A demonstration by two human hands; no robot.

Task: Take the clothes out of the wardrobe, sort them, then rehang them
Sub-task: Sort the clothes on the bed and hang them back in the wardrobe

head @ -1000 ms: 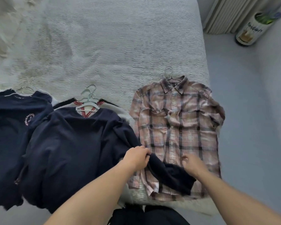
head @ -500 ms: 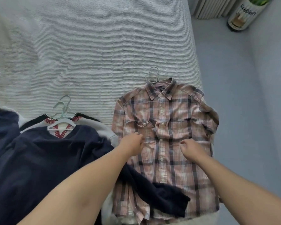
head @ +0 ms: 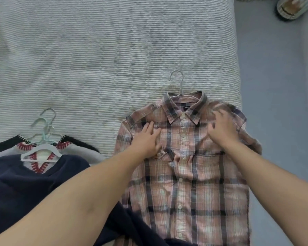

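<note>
Across a pale ribbed bedspread (head: pixel 96 50), a pink-and-navy plaid button-up shirt (head: pixel 188 183) lies flat on its thin wire hanger (head: pixel 179 84), collar toward the far side, close to the bed's right edge. Both hands rest on its upper chest: the left hand (head: pixel 147 139) lies flat with fingers extended just below the left shoulder, while the right hand (head: pixel 222 128) spreads over the right shoulder — blurred, fingers seemingly loose, neither gripping cloth. The step appears to be smoothing; it would go best with palms pressed outward from the button placket toward the sleeves, keeping the hanger seated in the collar. To the left, well apart from the hands, a navy sweater (head: pixel 25 189) on a white plastic hanger (head: pixel 41 153) tops a small pile — one dark sleeve trails over the shirt's hem.
</note>
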